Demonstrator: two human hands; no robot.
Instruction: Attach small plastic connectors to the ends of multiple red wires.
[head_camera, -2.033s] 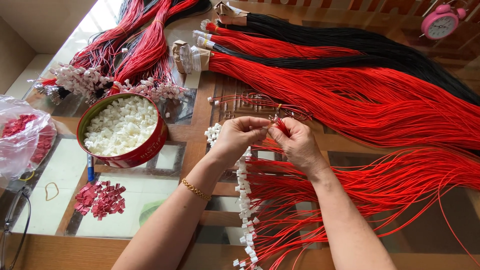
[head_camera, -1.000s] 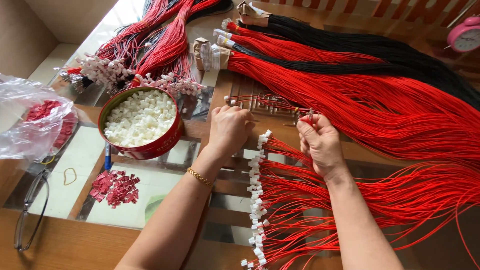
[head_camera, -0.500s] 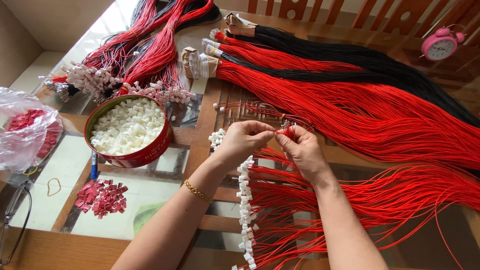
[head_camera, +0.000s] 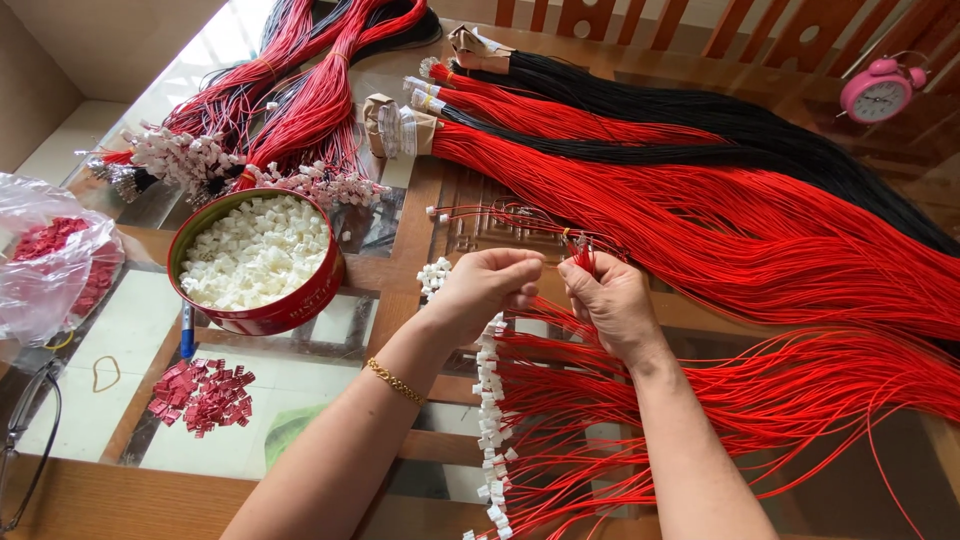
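Nearest to the camera, a fan of thin red wires with small white plastic connectors on their ends (head_camera: 490, 400) lies on the glass-topped wooden bench (head_camera: 130, 400), the connectors in a rough line running toward the person. Just above this line the two hands meet. The left hand (head_camera: 485, 290), with a gold chain bracelet (head_camera: 393, 380) on the wrist, has its fingertips pinched together; what is inside the grip is too small to tell, probably one connector. The right hand (head_camera: 610, 300) pinches the ends of a few red wires (head_camera: 582, 255), which stand up between its fingers. A second ago the hands were apart, the left one flat on the bench; half a second ago they were already close, and now the fingertips almost touch, so a wire end seems to be going into a connector.

To the left lie a small heap of red plastic connectors (head_camera: 203, 395) and a blue pen (head_camera: 187, 335). Behind them stands a round red tin full of white connectors (head_camera: 255, 262). Farther back lie long bundles of red wire (head_camera: 720, 210) and black wire (head_camera: 700, 110), and a pink alarm clock (head_camera: 878, 90) stands at the far right.
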